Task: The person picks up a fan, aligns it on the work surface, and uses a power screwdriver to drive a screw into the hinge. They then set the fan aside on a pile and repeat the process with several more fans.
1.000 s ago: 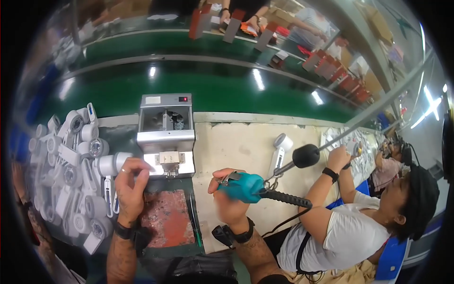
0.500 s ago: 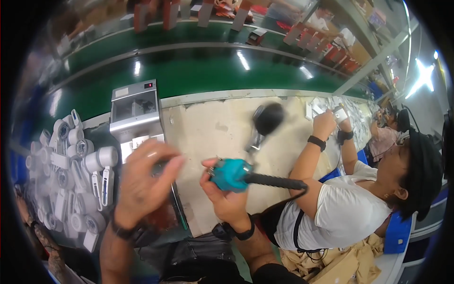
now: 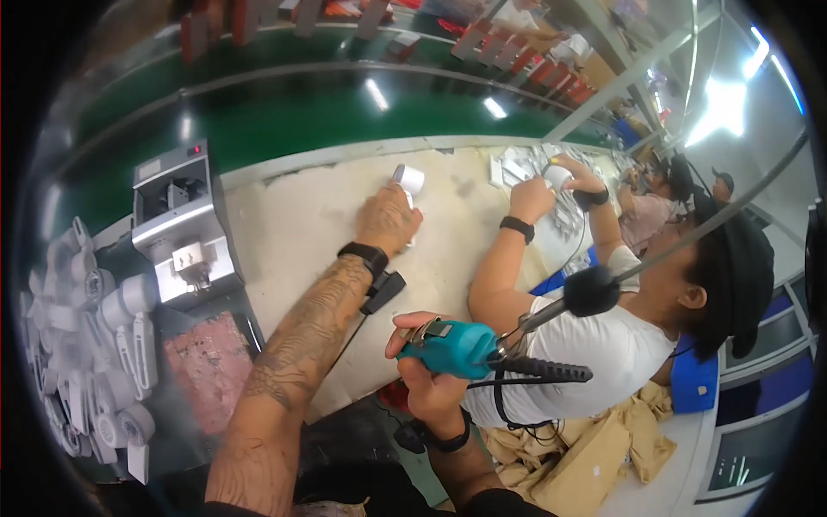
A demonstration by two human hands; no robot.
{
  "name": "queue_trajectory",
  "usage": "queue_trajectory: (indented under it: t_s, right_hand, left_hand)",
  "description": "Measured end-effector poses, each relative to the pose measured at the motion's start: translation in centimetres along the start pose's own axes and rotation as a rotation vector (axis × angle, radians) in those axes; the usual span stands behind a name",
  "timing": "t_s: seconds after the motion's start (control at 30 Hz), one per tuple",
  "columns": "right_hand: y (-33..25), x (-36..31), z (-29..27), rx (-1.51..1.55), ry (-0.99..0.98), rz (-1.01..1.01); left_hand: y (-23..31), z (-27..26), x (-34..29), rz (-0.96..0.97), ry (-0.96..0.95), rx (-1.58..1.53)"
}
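Note:
In my right hand [image 3: 435, 392] is a teal electric screwdriver [image 3: 461, 349], fingers wrapped round its body. Its black ribbed cable sleeve points right, and a metal rod with a black rounded piece [image 3: 590, 293] runs up from it. My left hand [image 3: 389, 220] reaches far across the worktable [image 3: 301, 224], closed over the handle of a white handheld device [image 3: 411, 179] with a round head. The back of this hand hides most of the handle. Beneath my left wrist is a small dark block [image 3: 383, 293] with a cord.
A metal screw feeder [image 3: 185, 228] stands at the left, with a worn reddish pad [image 3: 207, 370] nearer me. Many white devices [image 3: 95, 345] are piled at far left. At my right a co-worker [image 3: 594, 353] handles a white part. Beyond the table runs a green conveyor [image 3: 284, 112].
My left hand has moved forward and right, onto the white device. The screwdriver has shifted slightly right and down in my right hand. The view has turned right.

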State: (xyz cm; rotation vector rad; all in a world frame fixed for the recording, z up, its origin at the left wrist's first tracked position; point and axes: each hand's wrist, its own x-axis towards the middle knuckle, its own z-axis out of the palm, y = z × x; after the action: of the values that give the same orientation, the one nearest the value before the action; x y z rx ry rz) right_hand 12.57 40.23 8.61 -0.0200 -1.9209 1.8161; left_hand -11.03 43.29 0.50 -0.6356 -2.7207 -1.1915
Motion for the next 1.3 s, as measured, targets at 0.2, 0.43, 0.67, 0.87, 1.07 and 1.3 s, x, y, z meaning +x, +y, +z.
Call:
queue_trajectory:
  t_s: [0.2, 0.43, 0.67, 0.87, 1.07, 1.3]
  right_hand:
    - [1.5, 1.2, -0.9, -0.036, 0.028, 0.066]
    - [3.9, 2.4, 1.7, 0.046, -0.118, 0.074]
    - [3.9, 2.2, 5.0, 0.121, -0.254, 0.1]
    - [5.0, 1.5, 8.3, 0.152, -0.232, 0.105]
    - [1.5, 3.2, 9.0, 0.138, -0.108, -0.046]
    - [0.3, 6.1, 13.2, 0.316, -0.207, -0.149]
  left_hand:
    - [-0.9, -6.5, -3.6, 0.145, -0.119, -0.105]
    - [-1.2, -19.2, -13.2, 0.134, -0.125, -0.375]
    - [-6.3, -24.3, -17.7, 0.175, -0.05, -0.14]
    - [-10.6, -25.0, -19.4, 0.219, -0.147, 0.055]
    - [-11.8, -24.1, -20.2, 0.291, -0.091, -0.044]
    - [-13.3, -24.7, -20.5, 0.343, -0.102, -0.072]
